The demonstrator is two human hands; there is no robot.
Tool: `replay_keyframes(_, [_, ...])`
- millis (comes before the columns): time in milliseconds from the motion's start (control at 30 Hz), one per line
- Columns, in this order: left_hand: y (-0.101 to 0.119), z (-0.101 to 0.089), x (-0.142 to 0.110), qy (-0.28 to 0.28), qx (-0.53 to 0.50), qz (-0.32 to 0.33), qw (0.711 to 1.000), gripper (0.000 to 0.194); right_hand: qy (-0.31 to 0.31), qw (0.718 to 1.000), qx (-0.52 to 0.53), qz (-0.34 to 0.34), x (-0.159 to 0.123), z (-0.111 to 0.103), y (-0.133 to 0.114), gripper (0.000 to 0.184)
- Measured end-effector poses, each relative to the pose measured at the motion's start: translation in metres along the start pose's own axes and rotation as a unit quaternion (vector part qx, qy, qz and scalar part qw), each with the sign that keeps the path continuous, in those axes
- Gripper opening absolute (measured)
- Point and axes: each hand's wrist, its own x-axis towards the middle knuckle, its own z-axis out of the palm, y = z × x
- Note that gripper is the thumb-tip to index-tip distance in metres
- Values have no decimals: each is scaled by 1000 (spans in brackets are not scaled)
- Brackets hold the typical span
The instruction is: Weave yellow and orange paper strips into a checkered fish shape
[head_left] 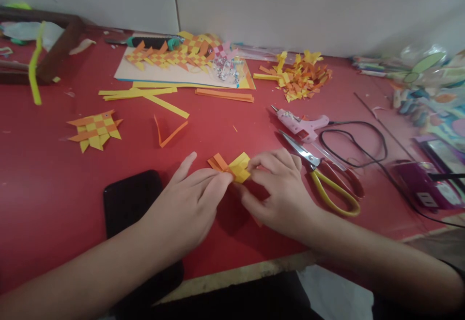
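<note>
Between my two hands is a small piece of woven paper strips (240,167), orange on the left and yellow on the right. My left hand (198,191) pinches its orange side, with the little finger stretched away. On the yellow side, my right hand (278,184) has its fingertips closed around the edge. Part of the weave is hidden behind my fingers. A finished-looking woven paper fish (96,130), yellow and orange, lies to the left. A folded orange paper strip (170,135) rests beyond my left hand.
Scissors (316,165) and a pink glue gun (300,123) with its cord lie right. A black phone (132,199) sits under my left forearm. Behind are yellow strips (138,93), orange strips (225,95), more woven fish (167,58) and paper scraps (303,75). A purple device (425,184) stands far right.
</note>
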Motion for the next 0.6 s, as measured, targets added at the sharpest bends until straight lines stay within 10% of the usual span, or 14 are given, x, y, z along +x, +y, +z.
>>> replay_keyframes(600, [2,-6,-1,-16,-17,6,1000,37,-25,993,68,97,6,1,24,26])
